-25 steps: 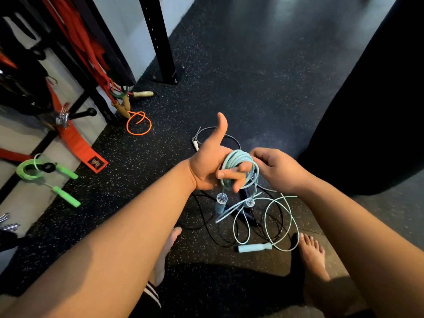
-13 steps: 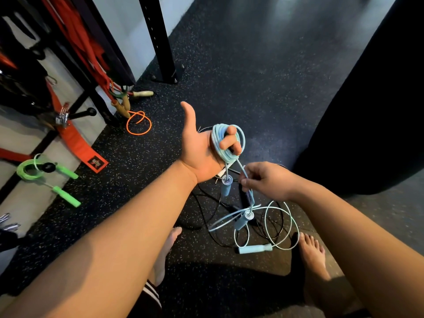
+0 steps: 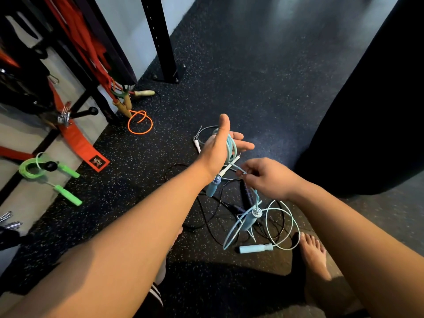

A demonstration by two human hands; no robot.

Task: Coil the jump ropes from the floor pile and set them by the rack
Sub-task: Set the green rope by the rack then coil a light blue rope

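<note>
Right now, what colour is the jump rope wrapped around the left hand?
Light blue; the jump rope shows best in the head view.

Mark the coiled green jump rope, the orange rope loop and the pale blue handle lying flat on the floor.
Coiled green jump rope (image 3: pixel 24 170), head view: coiled cord.
Orange rope loop (image 3: pixel 152 124), head view: right arc.
Pale blue handle (image 3: pixel 254 248), head view: middle.

Blue rope partly behind left hand.
</note>
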